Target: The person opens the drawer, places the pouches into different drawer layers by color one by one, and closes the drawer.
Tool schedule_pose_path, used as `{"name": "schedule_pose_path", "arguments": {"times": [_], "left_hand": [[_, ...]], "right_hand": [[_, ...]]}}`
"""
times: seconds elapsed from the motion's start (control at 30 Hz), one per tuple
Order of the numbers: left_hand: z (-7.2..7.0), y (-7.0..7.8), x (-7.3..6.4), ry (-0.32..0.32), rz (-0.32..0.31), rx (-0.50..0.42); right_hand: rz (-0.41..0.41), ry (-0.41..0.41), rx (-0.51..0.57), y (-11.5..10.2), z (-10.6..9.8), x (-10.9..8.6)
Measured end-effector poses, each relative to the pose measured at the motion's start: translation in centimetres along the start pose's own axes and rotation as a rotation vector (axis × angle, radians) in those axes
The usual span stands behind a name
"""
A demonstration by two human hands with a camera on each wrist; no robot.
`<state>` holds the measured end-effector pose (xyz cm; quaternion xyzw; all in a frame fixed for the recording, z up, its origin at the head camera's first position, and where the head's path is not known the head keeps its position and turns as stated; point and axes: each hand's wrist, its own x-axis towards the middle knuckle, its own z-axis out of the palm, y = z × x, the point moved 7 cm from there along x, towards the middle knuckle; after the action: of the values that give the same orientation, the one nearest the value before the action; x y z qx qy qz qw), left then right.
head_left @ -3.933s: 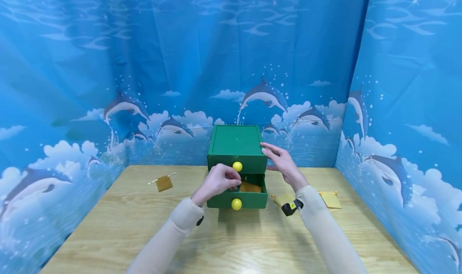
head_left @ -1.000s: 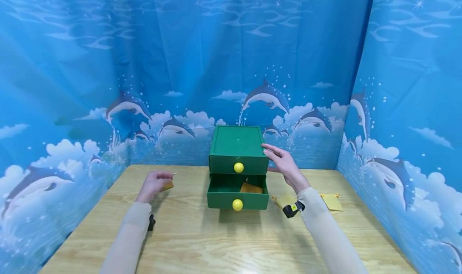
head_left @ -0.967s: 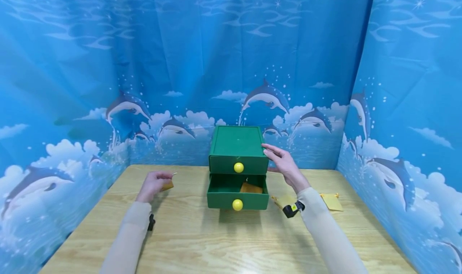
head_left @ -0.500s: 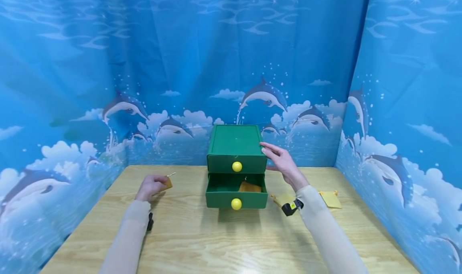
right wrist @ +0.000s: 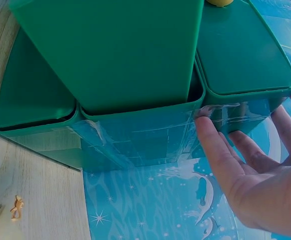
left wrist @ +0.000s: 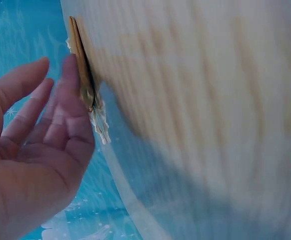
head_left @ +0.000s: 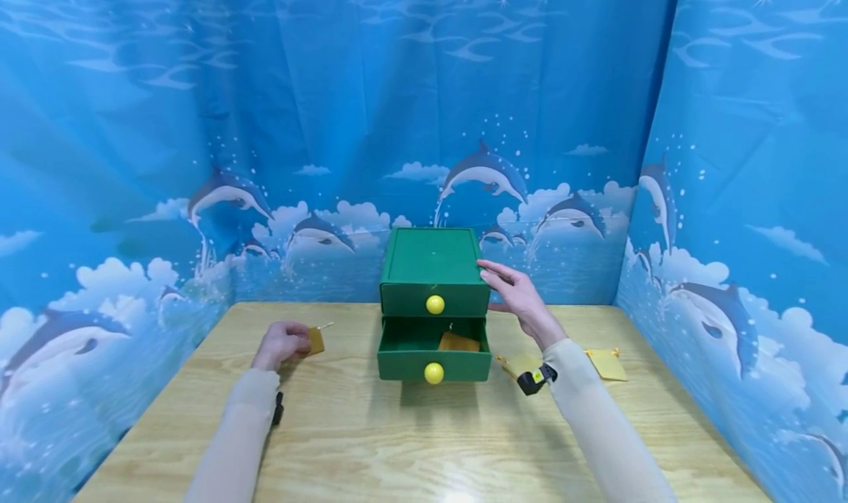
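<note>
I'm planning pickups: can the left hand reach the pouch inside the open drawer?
Probably yes: the drawer is pulled out and open on top, leaving the pouch partly exposed to the left hand.

The right hand [right wrist: 265, 175] touches the taped side of the green drawer cabinet [right wrist: 135, 140] with its index fingertip. The middle drawer [right wrist: 115, 55] stands pulled out; a yellow knob [right wrist: 220, 2] shows on the upper drawer [right wrist: 245, 50]. A pale pouch [right wrist: 6, 227] lies on the wooden table [right wrist: 40, 175], short of the edge beside the dolphin-print curtain [right wrist: 145, 205].
</note>
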<state>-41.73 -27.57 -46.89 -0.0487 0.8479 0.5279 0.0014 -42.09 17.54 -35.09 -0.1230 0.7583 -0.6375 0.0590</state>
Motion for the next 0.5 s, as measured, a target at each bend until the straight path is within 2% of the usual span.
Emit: {"name": "schedule_pose_path", "arguments": {"times": [0.2,0.5], "left_hand": [[-0.3,0.3,0.5,0.034,0.007,0.099],[-0.2,0.3,1.2,-0.015,0.022,0.193]], "right_hand": [[-0.005,0.001,0.007,-0.1,0.1,-0.1],[0.002,0.005,-0.001,-0.1,0.0,0.0]]}}
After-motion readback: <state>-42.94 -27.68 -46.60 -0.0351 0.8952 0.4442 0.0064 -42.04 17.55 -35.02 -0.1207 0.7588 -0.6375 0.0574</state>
